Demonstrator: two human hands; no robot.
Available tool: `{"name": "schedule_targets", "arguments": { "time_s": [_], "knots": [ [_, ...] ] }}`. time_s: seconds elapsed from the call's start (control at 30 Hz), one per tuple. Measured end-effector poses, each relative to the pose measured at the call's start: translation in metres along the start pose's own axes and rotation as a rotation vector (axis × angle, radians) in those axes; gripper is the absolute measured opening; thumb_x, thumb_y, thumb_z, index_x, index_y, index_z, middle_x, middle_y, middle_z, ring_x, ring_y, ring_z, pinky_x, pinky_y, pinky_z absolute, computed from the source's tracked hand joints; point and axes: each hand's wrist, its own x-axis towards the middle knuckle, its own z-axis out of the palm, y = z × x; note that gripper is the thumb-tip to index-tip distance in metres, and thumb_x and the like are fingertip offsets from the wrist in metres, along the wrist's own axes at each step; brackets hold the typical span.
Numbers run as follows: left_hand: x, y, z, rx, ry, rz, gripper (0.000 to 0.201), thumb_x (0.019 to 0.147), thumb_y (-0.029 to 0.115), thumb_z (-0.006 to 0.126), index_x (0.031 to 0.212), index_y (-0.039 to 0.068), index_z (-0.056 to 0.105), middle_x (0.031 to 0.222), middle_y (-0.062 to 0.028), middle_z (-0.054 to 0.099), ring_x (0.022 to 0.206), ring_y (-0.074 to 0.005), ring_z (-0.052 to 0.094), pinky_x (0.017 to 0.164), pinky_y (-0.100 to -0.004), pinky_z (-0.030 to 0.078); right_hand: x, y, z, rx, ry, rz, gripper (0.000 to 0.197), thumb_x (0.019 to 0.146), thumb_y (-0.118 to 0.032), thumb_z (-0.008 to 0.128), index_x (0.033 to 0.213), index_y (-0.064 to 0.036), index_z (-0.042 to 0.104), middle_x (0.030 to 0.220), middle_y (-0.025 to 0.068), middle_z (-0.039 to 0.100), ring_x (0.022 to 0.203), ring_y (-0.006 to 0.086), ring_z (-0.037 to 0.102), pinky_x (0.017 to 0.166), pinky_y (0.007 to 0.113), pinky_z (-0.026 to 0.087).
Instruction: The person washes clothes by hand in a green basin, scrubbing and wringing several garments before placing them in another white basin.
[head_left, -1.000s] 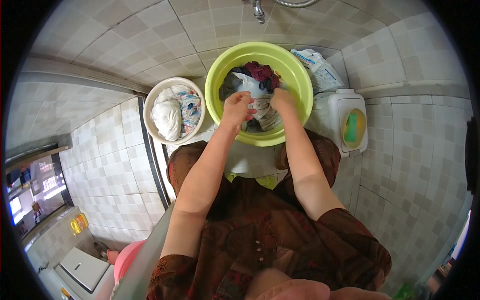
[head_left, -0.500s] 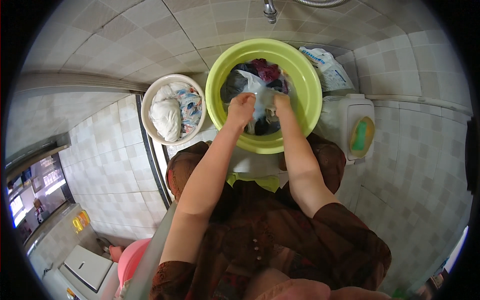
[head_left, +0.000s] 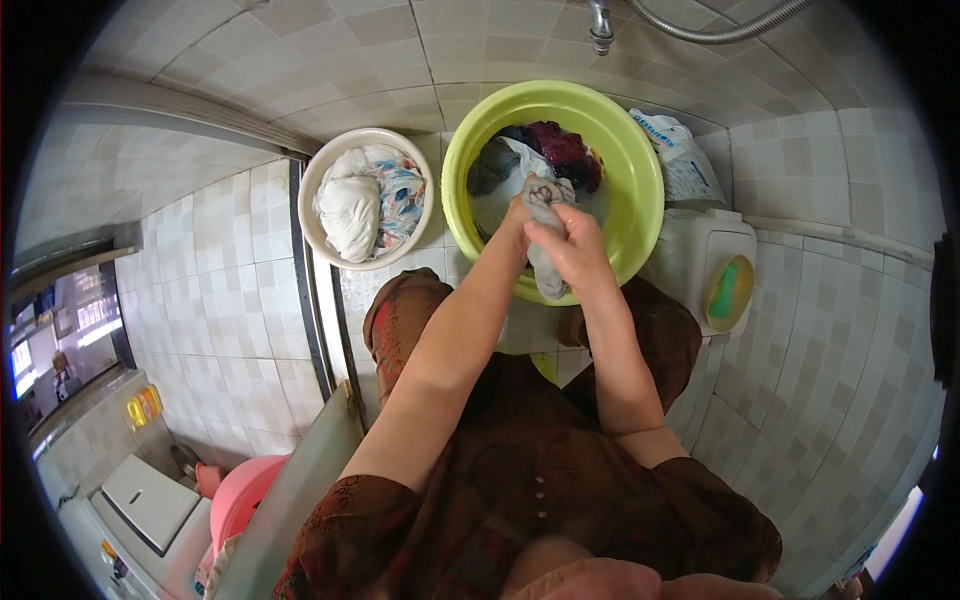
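Note:
Between my two hands is a wet, light grey sock (head_left: pixel 547 272) with a darker pattern, bunched at the top and hanging over the near side of a yellow-green basin (head_left: pixel 652 200). My left hand (head_left: pixel 516 218) is closed round it from the left, its fingers partly hidden behind the sock. From the right, my right hand (head_left: pixel 580 250) grips the same sock, thumb toward the left. Inside the basin, cloudy water holds a maroon garment (head_left: pixel 562 147), a whitish cloth (head_left: pixel 524 156) and dark clothes (head_left: pixel 490 168).
To the left stands a smaller cream basin (head_left: pixel 308 225) with white and flower-patterned cloth. A white plastic bag (head_left: pixel 680 160) and a white bin (head_left: pixel 685 240) with a green item in a dish (head_left: pixel 727 292) are at right. A metal tap (head_left: pixel 600 30) projects from the wall.
My hands have come up from the clothes and closer together, now with the grey sock held above the basin. The whole view has shifted slightly.

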Motion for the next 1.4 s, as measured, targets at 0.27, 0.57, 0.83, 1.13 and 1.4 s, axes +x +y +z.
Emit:
{"name": "schedule_targets", "arguments": {
  "time_s": [0.27,0.57,0.83,1.13,1.4],
  "knots": [
    [-0.065,0.013,0.082,0.367,0.22,0.324,0.021,0.09,0.018,0.047,0.1,0.003,0.058,0.081,-0.0095,0.06,0.071,-0.0179,0.055,0.066,-0.0332,0.047,0.07,0.046,-0.052,-0.818,0.584,0.006,0.035,0.076,-0.037,0.052,0.078,-0.0031,0.061,0.077,0.0236,0.062,0.073,0.0445,0.059,0.068,0.05,0.047],
    [-0.059,-0.012,0.043,1.082,0.4,0.305,0.062,0.086,0.018,0.054,0.14,0.006,0.025,0.133,-0.0244,0.04,0.122,-0.0385,0.041,0.099,-0.042,0.035,0.099,0.11,-0.079,-1.078,0.344,0.104,0.04,0.079,-0.031,0.057,0.112,-0.0091,0.054,0.115,0.0227,0.054,0.102,0.0392,0.055,0.085,0.049,0.045],
    [-0.035,0.0,0.025,0.856,0.32,0.412,0.058,0.086,0.017,0.056,0.138,0.004,0.033,0.12,-0.0177,0.048,0.095,-0.0185,0.053,0.078,-0.0297,0.045,0.122,0.193,-0.02,-1.226,-0.119,0.131,0.04,0.079,-0.021,0.061,0.118,-0.0143,0.056,0.116,0.0182,0.055,0.112,0.0359,0.051,0.093,0.043,0.043],
    [-0.055,0.017,0.055,0.504,0.506,0.086,0.068,0.089,0.037,0.051,0.142,0.005,0.024,0.136,-0.0162,0.04,0.117,-0.0318,0.045,0.091,-0.0468,0.041,0.07,0.108,-0.048,-0.197,0.376,-0.067,0.026,0.076,-0.016,0.049,0.091,0.0033,0.058,0.068,0.0129,0.053,0.066,0.0226,0.048,0.065,0.036,0.041],
    [-0.058,0.011,0.069,-0.059,0.065,-0.088,0.056,0.087,0.039,0.054,0.124,-0.003,0.045,0.117,-0.0171,0.055,0.098,-0.0358,0.059,0.08,-0.055,0.048,-0.016,-0.017,-0.073,0.478,-0.132,-0.039,0.036,0.083,-0.009,0.039,0.113,0.0057,0.052,0.108,0.0111,0.058,0.096,0.0188,0.056,0.088,0.03,0.042]
  ]
}}
